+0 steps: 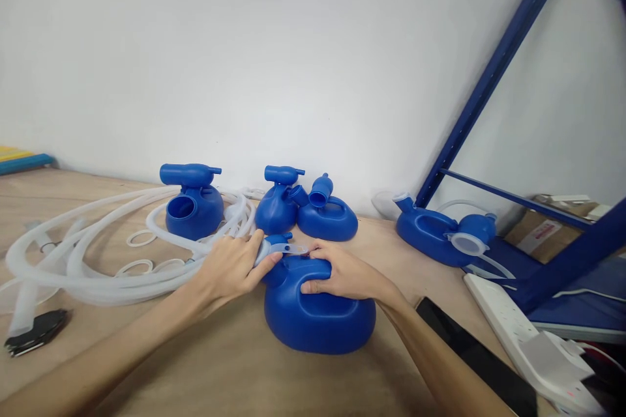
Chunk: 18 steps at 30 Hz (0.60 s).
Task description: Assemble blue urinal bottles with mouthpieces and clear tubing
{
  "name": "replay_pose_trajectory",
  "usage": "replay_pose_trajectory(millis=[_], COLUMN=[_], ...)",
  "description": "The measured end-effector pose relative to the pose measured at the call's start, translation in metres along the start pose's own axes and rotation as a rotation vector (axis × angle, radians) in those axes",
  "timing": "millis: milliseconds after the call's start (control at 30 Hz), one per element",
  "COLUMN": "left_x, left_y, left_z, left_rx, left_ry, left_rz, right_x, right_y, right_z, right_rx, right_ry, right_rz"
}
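Note:
A blue plastic urinal bottle (320, 326) stands upright on the wooden table in front of me. My right hand (345, 270) is closed around its handle from the right, thumb in the handle opening, fingertips by the end of a translucent strap (296, 249). At the bottle's neck, my left hand (239, 264) grips the translucent cap (264, 249) that the strap belongs to; my fingers cover most of it. Just behind the neck shows a small blue spouted piece (280, 238); whether it touches the bottle I cannot tell.
More blue urinal bottles stand behind, at left (205, 215), centre (274, 208), centre right (337, 218) and right (428, 234). Coiled translucent tubing (98, 283) spreads over the left side with loose rings (141, 238). Right of me lie a black phone (476, 352) and a power strip (513, 332), beside a blue metal rack (489, 78).

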State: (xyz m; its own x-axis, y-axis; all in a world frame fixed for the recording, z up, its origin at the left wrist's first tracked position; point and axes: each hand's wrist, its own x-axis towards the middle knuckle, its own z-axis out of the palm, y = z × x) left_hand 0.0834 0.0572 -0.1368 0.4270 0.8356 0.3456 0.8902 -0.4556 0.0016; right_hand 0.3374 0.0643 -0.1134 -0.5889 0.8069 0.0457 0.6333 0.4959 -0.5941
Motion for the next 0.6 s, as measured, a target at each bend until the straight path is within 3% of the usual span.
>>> replay_pose_trajectory(millis=[367,600], left_x=[0.007,0.005], left_y=[0.005,0.007], left_z=[-0.016,-0.025], left_rx=[0.056,-0.085], left_ry=[0.042,-0.097], left_rz=[0.030,-0.044], right_x=[0.001,0.000], right_y=[-0.005,-0.010], right_z=[-0.003,-0.005], right_rx=[-0.060,-0.095], right_ry=[-0.050,-0.086], right_rz=[0.022,0.056])
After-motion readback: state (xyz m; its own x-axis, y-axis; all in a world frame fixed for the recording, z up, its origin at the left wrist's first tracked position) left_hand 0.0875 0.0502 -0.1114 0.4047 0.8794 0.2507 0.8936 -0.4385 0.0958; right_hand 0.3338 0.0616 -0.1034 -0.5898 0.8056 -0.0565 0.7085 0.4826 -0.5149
